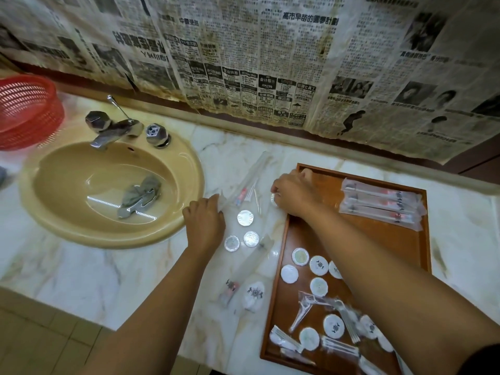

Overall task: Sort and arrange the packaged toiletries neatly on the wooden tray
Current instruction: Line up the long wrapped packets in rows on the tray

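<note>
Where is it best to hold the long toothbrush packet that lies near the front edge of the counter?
Probably pinch the toothbrush packet at mid-length from above, fingers across its narrow width. It lies flat on the marble counter, and its sides are free there; a round sachet crowds its near end.

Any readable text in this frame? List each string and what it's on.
"高市早苗的圓夢計劃": headline on the newspaper covering the wall.
"中國受苗" (unsure): smaller heading at.
"会计部" and "RM299": boxed newspaper ad.
Other newspaper columns and ads: too small or blurred.
Toothbrush packets on the wooden tray: dark logo only, no legible words.
Round soap packets: emblem, no readable text.
</note>
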`<action>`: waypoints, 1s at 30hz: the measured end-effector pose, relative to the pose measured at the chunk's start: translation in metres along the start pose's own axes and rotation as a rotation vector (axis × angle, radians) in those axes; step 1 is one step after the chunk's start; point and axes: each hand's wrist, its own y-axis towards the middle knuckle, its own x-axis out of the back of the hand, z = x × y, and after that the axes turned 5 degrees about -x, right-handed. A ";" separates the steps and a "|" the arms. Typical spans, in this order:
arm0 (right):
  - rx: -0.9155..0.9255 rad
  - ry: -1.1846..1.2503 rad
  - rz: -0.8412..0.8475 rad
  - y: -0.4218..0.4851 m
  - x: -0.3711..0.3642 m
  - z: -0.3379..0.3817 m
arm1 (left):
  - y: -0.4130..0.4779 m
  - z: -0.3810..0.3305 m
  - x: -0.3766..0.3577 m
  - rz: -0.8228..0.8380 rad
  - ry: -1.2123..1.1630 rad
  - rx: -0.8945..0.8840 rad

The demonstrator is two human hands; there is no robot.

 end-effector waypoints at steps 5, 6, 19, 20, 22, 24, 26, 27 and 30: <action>0.071 0.067 -0.069 0.027 0.002 0.017 | -0.013 -0.005 -0.012 0.085 0.017 -0.029; 0.121 0.059 -0.062 0.034 0.002 0.019 | -0.016 -0.006 -0.013 0.103 0.009 -0.022; 0.271 -0.044 -0.310 0.054 -0.002 0.007 | -0.038 -0.004 -0.022 0.140 -0.151 -0.021; 0.276 0.025 -0.367 0.045 0.000 0.003 | -0.036 -0.005 -0.017 0.099 -0.190 -0.011; 0.260 0.114 -0.483 0.022 0.004 -0.004 | -0.029 -0.009 -0.003 0.037 -0.315 0.007; 0.217 0.199 -0.570 -0.010 0.007 -0.013 | -0.018 -0.019 0.016 0.000 -0.439 -0.021; 0.108 0.255 -0.601 -0.047 0.008 -0.026 | -0.005 -0.036 0.032 0.053 -0.568 -0.073; 0.038 0.274 -0.586 -0.066 0.010 -0.032 | 0.001 -0.047 0.040 0.114 -0.638 -0.107; -0.138 0.283 -0.482 -0.117 0.019 -0.057 | 0.004 -0.088 0.061 0.277 -0.677 -0.333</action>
